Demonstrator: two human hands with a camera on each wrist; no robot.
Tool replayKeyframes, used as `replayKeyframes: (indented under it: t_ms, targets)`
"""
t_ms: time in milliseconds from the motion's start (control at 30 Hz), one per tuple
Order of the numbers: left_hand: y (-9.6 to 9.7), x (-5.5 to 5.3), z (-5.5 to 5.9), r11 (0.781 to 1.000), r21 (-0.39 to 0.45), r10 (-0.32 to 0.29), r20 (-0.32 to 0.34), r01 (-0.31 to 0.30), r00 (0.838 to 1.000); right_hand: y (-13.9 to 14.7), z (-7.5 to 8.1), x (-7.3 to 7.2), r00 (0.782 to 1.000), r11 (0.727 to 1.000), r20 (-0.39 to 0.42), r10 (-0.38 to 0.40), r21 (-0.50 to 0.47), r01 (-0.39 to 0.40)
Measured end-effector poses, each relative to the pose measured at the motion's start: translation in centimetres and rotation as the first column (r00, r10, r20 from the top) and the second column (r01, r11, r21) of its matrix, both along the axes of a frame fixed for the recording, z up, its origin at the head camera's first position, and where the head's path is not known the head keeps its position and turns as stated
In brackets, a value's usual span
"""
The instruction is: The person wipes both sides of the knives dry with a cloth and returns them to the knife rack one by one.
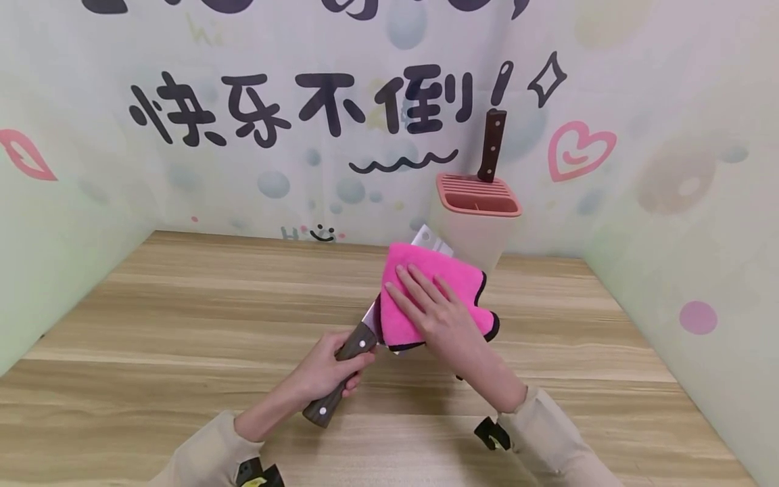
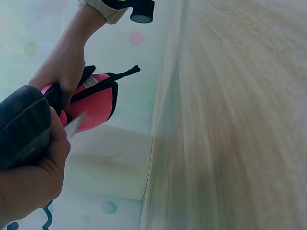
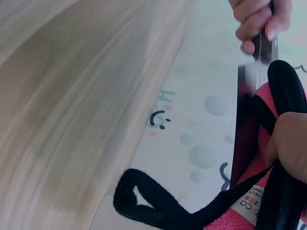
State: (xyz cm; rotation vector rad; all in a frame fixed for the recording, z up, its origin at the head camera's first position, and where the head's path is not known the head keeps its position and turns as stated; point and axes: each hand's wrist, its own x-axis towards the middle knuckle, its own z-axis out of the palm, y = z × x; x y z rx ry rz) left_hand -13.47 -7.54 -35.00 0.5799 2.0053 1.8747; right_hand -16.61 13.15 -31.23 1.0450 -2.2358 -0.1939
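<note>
My left hand (image 1: 325, 372) grips the dark wooden handle of a broad-bladed kitchen knife (image 1: 322, 411), blade pointing up and away over the table. A folded pink cloth (image 1: 414, 258) with black edging covers most of the blade; the blade's far corner shows beyond it. My right hand (image 1: 453, 326) holds the cloth against the blade, fingers spread straight over the top. In the right wrist view, its thumb side bears on the cloth's black trim, and a black loop (image 3: 158, 203) hangs from the cloth. The right fingertips are hidden in that view.
A pale knife block (image 1: 468, 237) with a pink slotted top (image 1: 449, 182) stands at the back, right of centre. Another brown-handled knife (image 1: 493, 145) sticks up from it. Printed walls enclose the wooden table (image 1: 182, 325) at the back and both sides.
</note>
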Motion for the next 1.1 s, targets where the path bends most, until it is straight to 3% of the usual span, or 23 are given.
replayKeyframes:
  t_ms: [633, 833, 1100]
  targets:
    - [0.0, 0.2, -0.1, 1.000, -0.004, -0.031, 0.012, 0.031, 0.999, 2.1, 0.6, -2.4, 0.996, 0.989, 0.068, -0.066, -0.128, 0.074]
    - [-0.2, 0.3, -0.2, 0.998, -0.025, -0.056, -0.009, 0.055, 0.998, 2.5, 0.8, -2.9, 0.991, 0.983, 0.111, -0.069, -0.162, 0.087]
    - [-0.2, 0.3, -0.2, 0.999, -0.006, -0.051, 0.012, 0.051, 0.999, 2.8, 0.8, -3.2, 0.983, 0.971, 0.153, -0.106, -0.196, 0.135]
